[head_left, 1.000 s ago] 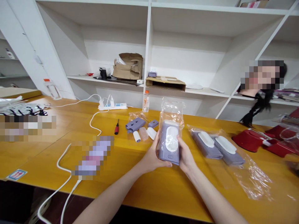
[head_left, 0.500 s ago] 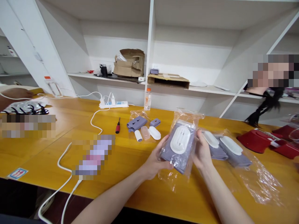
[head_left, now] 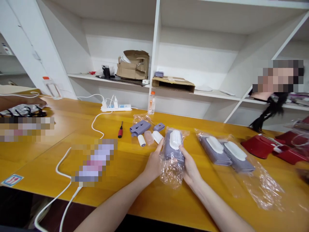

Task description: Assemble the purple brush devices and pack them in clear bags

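Note:
Between my two hands is a clear plastic bag holding a purple-grey pouch-like item (head_left: 171, 153) with a white oval piece (head_left: 175, 139) on its upper face. My left hand (head_left: 154, 161) grips its left side, and my right hand (head_left: 190, 165) grips its right side, with the thumb near the white oval. The bag's crinkled end (head_left: 172, 174) hangs toward me. Just beyond my left fingers lie a purple-grey case (head_left: 140, 128), a white cylinder (head_left: 142, 140), a pinkish translucent cup (head_left: 149, 138), a white rounded piece (head_left: 157, 137) and a small purple-grey part (head_left: 159, 126).
Two similar bagged items (head_left: 216, 151) lie at right, beside red objects (head_left: 257, 145). Left are a red-handled screwdriver (head_left: 120, 131), a blurred-out phone (head_left: 95, 162) on a white cable, and a power strip (head_left: 118, 108). Another person's hand (head_left: 36, 102) reaches in far left.
Both hands have brought the bagged item down and left, away from the two other bagged items. It now lies flatter, close to the table. The other person's hand has moved right.

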Available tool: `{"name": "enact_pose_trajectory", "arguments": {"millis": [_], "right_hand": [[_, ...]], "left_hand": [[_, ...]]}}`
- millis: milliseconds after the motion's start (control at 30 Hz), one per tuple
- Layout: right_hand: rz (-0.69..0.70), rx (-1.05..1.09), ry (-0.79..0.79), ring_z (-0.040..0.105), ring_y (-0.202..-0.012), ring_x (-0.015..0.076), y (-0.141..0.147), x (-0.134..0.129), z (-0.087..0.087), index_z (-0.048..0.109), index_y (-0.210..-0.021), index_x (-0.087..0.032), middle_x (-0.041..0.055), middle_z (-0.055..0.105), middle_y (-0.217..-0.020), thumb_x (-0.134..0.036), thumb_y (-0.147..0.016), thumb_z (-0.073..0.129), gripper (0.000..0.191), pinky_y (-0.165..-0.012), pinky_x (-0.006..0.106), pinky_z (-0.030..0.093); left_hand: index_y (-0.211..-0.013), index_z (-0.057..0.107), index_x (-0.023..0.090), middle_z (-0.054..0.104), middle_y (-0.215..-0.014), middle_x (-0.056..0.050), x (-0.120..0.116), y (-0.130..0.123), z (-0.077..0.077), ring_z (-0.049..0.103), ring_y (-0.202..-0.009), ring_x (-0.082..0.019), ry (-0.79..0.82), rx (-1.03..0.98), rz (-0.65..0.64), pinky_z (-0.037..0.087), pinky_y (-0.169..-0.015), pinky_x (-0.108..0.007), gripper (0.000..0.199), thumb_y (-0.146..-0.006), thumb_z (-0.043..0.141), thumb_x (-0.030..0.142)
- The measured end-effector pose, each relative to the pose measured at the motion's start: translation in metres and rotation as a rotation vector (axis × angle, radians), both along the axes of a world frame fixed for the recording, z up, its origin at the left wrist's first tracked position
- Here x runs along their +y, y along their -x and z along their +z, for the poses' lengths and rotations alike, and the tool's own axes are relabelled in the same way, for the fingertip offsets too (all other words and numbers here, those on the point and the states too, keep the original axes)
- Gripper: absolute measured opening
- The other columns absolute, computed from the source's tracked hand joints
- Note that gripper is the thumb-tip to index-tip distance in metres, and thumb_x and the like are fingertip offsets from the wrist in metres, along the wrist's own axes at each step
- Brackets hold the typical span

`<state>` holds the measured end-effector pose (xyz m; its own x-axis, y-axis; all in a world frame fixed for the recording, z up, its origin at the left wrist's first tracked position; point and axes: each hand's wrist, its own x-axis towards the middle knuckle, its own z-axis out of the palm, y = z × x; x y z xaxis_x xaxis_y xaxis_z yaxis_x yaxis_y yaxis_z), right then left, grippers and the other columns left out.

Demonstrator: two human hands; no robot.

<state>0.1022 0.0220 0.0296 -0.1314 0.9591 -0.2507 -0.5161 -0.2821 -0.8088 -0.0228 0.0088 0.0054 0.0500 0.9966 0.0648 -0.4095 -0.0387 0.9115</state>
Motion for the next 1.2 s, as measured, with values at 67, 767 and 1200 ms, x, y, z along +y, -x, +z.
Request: {"name": "enact_pose_trajectory", "arguments": {"millis": [67, 767, 1200], "right_hand": [[-0.018, 0.004, 0.004, 0.065, -0.062, 0.0193, -0.009, 0.011, -0.001, 0.062, -0.082, -0.016, 0.0037, 0.069, -0.069, -0.03, -0.07, 0.063, 0.018, -0.057, 0.029, 0.053], [-0.073, -0.893, -0.147, 0.063, -0.073, 0.0218, -0.118, 0.085, -0.002, 0.063, -0.075, -0.013, 0.0086, 0.068, -0.075, -0.032, -0.066, 0.064, 0.02, -0.07, 0.032, 0.048], [-0.265, -1.733, -0.741, 0.059, -0.094, 0.0231, -0.081, 0.049, 0.043, 0.057, -0.106, -0.016, 0.0123, 0.064, -0.102, -0.032, -0.081, 0.045, 0.032, -0.078, 0.031, 0.04]], "left_hand": [[-0.132, 0.039, 0.021, 0.067, -0.097, -0.005, 0.001, -0.002, -0.005, 0.057, -0.093, -0.025, -0.071, 0.11, 0.002, 0.042, -0.083, -0.033, 0.078, -0.061, 0.07, 0.021], [-0.112, 0.06, 0.019, 0.068, -0.074, -0.004, -0.013, -0.008, -0.011, 0.061, -0.066, -0.016, -0.439, 0.883, -0.268, 0.045, -0.067, -0.026, 0.038, -0.079, 0.046, 0.029], [-0.108, 0.063, 0.018, 0.071, -0.084, -0.006, -0.013, -0.006, -0.007, 0.063, -0.07, -0.015, -0.522, 0.974, -0.223, 0.045, -0.068, -0.024, 0.034, -0.08, 0.045, 0.027]]}}
